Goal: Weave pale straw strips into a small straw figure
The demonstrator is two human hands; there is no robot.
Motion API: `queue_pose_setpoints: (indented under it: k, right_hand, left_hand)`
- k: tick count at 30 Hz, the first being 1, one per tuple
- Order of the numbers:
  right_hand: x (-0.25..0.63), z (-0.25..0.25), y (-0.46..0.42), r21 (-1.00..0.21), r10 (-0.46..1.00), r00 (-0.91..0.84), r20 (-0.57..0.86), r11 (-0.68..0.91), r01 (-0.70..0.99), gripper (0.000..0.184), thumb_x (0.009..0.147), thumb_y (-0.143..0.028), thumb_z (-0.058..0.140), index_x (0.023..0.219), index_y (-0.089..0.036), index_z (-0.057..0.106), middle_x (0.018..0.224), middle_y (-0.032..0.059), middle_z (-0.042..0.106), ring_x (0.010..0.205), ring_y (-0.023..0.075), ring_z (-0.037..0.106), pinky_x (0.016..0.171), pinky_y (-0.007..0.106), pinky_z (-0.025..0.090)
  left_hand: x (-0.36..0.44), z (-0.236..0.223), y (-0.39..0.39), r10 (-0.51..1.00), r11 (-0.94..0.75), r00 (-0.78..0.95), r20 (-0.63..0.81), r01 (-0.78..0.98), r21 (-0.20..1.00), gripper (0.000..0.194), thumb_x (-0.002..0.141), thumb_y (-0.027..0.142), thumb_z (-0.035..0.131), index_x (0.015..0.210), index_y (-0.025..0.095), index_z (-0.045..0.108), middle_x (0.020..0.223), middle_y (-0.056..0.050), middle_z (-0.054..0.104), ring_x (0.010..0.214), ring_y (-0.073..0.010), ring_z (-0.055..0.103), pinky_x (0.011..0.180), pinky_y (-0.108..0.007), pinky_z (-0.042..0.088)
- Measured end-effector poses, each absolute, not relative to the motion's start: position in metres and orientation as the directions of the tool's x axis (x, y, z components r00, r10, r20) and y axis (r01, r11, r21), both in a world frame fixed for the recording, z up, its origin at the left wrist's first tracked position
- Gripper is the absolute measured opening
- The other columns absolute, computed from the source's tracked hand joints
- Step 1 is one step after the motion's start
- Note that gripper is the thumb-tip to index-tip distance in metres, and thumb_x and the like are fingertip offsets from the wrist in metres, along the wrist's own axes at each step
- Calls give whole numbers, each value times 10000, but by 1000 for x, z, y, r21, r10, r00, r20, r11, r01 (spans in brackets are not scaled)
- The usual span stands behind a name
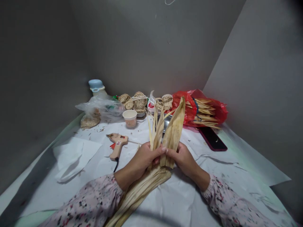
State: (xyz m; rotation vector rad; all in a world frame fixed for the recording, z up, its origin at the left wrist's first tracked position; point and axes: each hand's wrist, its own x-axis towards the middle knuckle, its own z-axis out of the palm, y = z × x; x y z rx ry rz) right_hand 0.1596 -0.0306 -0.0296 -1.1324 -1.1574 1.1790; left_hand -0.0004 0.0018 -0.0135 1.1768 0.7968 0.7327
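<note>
Two hands were on this one: the left hand [144,159] and the right hand [182,159] were both closed firmly around a bunch of dried corn husk strips [172,135], fingers curled in and almost meeting at lower center of the frame. The strips fanned up above the grip, and a long tail ran down to the bottom edge. Left of the hands, a peach-colored hot glue gun [117,145] lay on white paper [142,201], with a paper cup [130,118] just past it. Woven straw pieces [139,102] lined the back, a red plastic bag [205,107] sat upper right, and a dark phone [211,138] lay just below it.
</note>
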Motion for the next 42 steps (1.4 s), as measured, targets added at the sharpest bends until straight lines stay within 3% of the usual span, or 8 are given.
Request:
queue_pose_setpoints:
  k: [9, 19, 36, 42]
  right_hand:
    - [161, -30, -30, -994, 995, -93, 21, 11, -106, 266, 764, -356, 670, 909, -133, 674, 815, 79, 726, 725, 220, 674, 677, 318, 533]
    - [155, -19, -30, -999, 999, -30, 39, 39, 3, 220, 733, -342, 637, 794, -132, 666, 695, 58, 709, 645, 198, 662, 592, 265, 525]
    - [154, -34, -29, -986, 998, -12, 69, 70, 153, 218, 781, -293, 583, 827, -112, 695, 795, 87, 739, 697, 216, 674, 621, 281, 527]
    - [153, -31, -29, -993, 998, 42, 49, 44, 108, 213, 766, -320, 622, 833, -125, 679, 766, 70, 724, 675, 206, 657, 602, 275, 516]
  left_hand:
    - [-1, -13, 2, 848, 225, 508, -155, -80, 971, 385, 737, 478, 693, 593, 170, 512, 454, 43, 439, 435, -86, 366, 450, -220, 249]
    - [0, -14, 2, 862, 202, 483, -153, -51, 978, 380, 721, 475, 702, 631, 167, 498, 498, 60, 430, 472, -80, 327, 470, -230, 223]
    - [0, -19, 4, 870, 119, 477, -128, 50, 992, 374, 721, 494, 648, 602, 174, 496, 464, 50, 438, 436, -87, 344, 454, -235, 228]
    - [1, -17, 2, 860, 173, 497, -117, -68, 983, 344, 745, 448, 666, 633, 165, 505, 482, 47, 449, 453, -82, 360, 461, -224, 244]
